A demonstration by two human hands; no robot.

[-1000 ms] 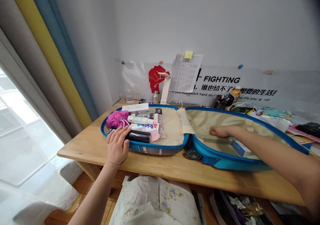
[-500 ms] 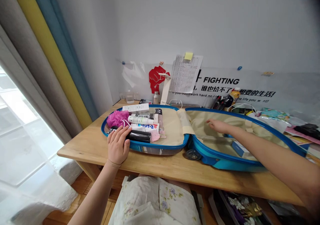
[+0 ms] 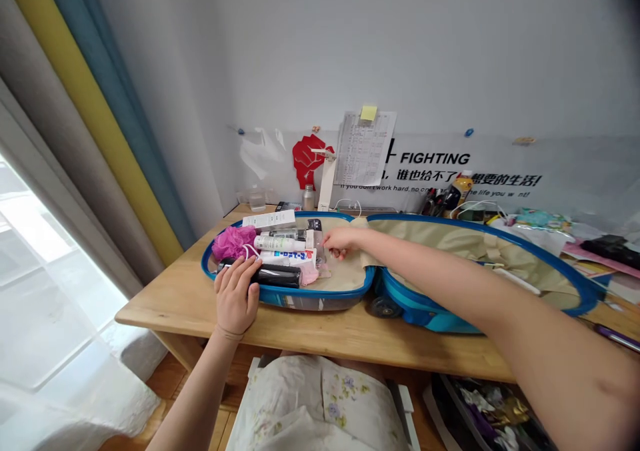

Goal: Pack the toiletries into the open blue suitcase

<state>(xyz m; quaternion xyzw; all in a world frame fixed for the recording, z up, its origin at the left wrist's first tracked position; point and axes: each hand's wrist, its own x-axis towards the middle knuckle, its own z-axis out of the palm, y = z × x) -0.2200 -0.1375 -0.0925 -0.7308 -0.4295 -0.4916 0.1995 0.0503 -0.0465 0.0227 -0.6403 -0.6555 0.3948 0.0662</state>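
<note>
A small blue suitcase [image 3: 320, 298] lies opened flat on a wooden desk [image 3: 165, 297]. Its left half holds a pink bath puff [image 3: 233, 241], white tubes and boxes [image 3: 279, 243] and a black cylinder [image 3: 277, 275]. My left hand [image 3: 236, 297] rests on the near left rim, fingers curled over the edge beside the black cylinder. My right hand [image 3: 341, 240] has reached across into the left half, fingers pinched next to the toiletries; what they pinch is too small to make out. The right half [image 3: 465, 241] shows beige lining.
Bottles, pens and cables [image 3: 450, 201] line the back of the desk under a wall banner [image 3: 450, 171]. Papers and a black object [image 3: 613, 251] lie at the right. Curtains [image 3: 90, 137] hang at the left. Cluttered storage [image 3: 480, 411] sits under the desk.
My right hand left the right half of the suitcase and moved left across the hinge to the toiletries. My left hand stayed on the rim.
</note>
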